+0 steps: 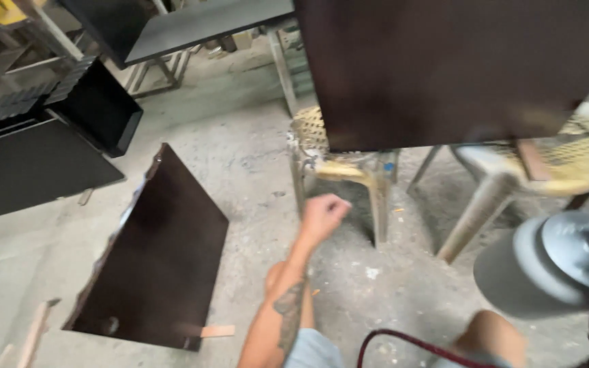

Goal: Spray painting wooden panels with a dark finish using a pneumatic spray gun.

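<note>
Bare hands, tattooed left forearm, pale denim shorts, bare knees
</note>
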